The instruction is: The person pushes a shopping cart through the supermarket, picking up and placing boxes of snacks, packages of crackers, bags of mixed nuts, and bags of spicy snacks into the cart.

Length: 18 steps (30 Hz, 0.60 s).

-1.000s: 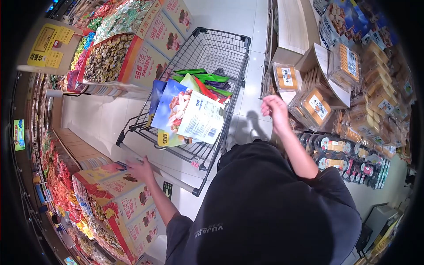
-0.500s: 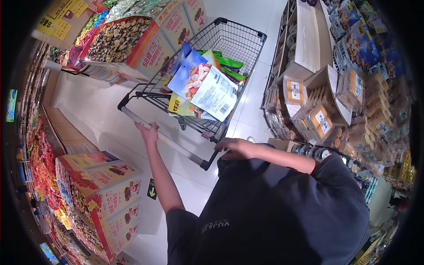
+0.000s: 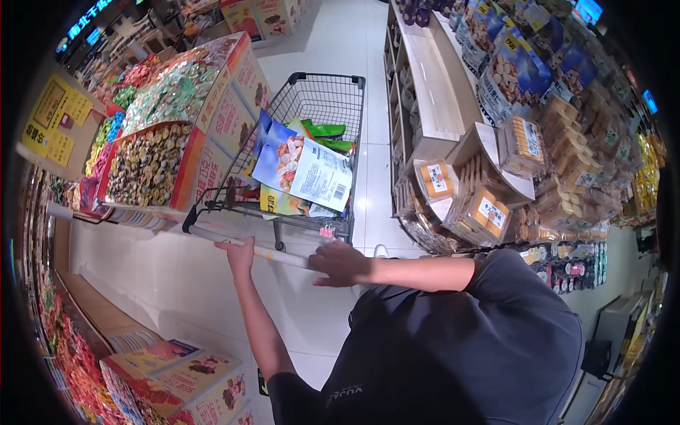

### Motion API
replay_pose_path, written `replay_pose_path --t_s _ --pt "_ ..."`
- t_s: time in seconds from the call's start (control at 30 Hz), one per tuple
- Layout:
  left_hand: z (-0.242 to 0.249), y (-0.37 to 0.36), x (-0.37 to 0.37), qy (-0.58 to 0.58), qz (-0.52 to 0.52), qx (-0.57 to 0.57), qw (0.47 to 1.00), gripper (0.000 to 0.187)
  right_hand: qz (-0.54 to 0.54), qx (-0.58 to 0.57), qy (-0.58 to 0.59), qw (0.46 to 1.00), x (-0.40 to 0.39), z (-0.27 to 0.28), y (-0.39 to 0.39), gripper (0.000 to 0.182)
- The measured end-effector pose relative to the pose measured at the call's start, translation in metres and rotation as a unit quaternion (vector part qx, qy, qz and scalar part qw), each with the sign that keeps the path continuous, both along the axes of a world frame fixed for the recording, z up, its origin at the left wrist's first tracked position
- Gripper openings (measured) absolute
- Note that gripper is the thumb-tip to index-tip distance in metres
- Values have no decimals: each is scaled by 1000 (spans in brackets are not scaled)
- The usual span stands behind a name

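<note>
My left hand [image 3: 239, 256] is wrapped round the left part of the shopping cart's pale push bar [image 3: 273, 255]. At the bar's right end my right hand [image 3: 341, 263] lies over it with its fingers stretched out, slightly smeared; whether the palm touches the bar cannot be made out. In the wire shopping cart [image 3: 319, 86] lies a large blue and white snack bag [image 3: 306, 166] with a picture of nuts and a barcode. Green packets [image 3: 327, 131] show behind it, and a yellow bag [image 3: 278, 201] is partly hidden beneath it.
Bins of wrapped candy [image 3: 150, 159] with printed cardboard sides stand left of the cart. Another candy display [image 3: 185, 375] is at the lower left. On the right, a wooden shelf [image 3: 435, 85] holds packaged biscuits [image 3: 489, 216] and blue snack bags [image 3: 516, 67].
My right hand has moved from the cart's right corner onto the push bar. The cart has turned to point more directly down the aisle, and the lower-left display has shifted down in view.
</note>
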<state>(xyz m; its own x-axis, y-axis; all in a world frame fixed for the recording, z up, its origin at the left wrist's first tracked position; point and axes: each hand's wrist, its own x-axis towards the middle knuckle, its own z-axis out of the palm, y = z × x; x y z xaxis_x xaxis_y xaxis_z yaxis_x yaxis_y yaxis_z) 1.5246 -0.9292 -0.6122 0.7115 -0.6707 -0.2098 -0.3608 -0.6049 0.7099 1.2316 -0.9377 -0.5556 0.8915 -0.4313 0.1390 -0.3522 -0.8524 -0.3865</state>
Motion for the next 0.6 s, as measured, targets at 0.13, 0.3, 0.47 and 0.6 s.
replay_pose_path --t_s 0.13,0.3,0.47,0.6 --pt "-11 -60 1 74 -15 1 997 120 -130 237 99 958 8 0 -48 33" --pt "14 -150 -39 45 -25 -4 999 117 -176 221 70 957 -21 16 -138 31" --pt "56 -215 -93 -341 11 -7 940 103 -198 166 96 961 -44 17 -215 31" --pt "43 -283 -88 -351 -200 -13 915 47 -212 114 63 968 -69 5 -277 32"
